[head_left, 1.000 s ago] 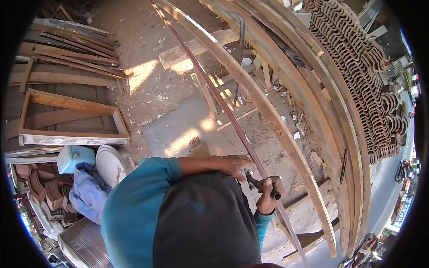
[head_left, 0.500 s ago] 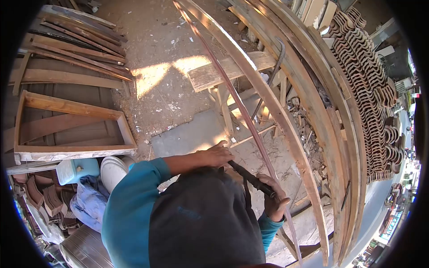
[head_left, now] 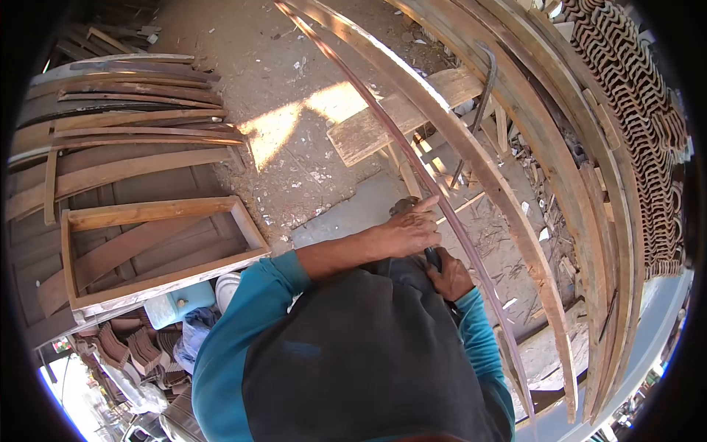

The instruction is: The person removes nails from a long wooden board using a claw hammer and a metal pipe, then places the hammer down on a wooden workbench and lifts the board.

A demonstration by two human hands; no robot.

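Centrally, the left hand (head_left: 409, 230) is pressing, fingers spread, on the long thin strip (head_left: 412, 158) running upper centre to lower right; the right hand (head_left: 449, 278) is gripping, fingers closed, a dark tool handle (head_left: 432, 257).

No readable text, labels, brands, numbers or signs anywhere.

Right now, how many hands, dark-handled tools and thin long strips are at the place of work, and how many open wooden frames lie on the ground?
hands: 2 (left hand, right hand)
dark-handled tool: 1
thin long strip: 1
open wooden frame: 1
total: 5
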